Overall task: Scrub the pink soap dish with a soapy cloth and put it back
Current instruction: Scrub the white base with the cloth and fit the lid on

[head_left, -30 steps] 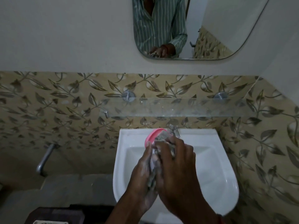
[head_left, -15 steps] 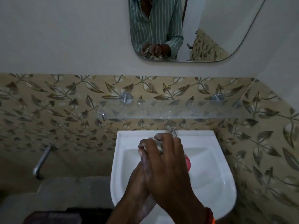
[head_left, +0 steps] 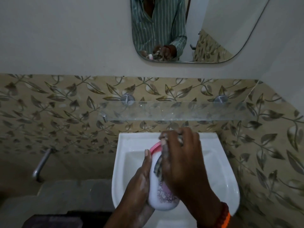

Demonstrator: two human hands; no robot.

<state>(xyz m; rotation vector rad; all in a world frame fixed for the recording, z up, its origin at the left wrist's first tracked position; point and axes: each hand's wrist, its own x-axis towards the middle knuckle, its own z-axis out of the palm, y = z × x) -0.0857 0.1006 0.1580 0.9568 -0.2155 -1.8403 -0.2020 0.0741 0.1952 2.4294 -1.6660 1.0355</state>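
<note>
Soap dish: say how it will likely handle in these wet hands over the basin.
The soap dish is probably slippery: its glossy shell and the left hand cupping it look soapy. It seems rigid, keeping its shape while the right hand presses the cloth on it. It is likely light, carried one-handed.

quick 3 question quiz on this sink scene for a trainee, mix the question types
1. True or false: the soap dish rests on the glass shelf.
2. Multiple choice: which hand presses the cloth against the dish? A) left hand B) right hand C) neither
3. Fill in: the hands work directly over the white ____.

Key
1. False. The left hand holds it over the basin.
2. B. The right hand holds the cloth against the dish, while the left hand grips the dish's side.
3. basin
</note>
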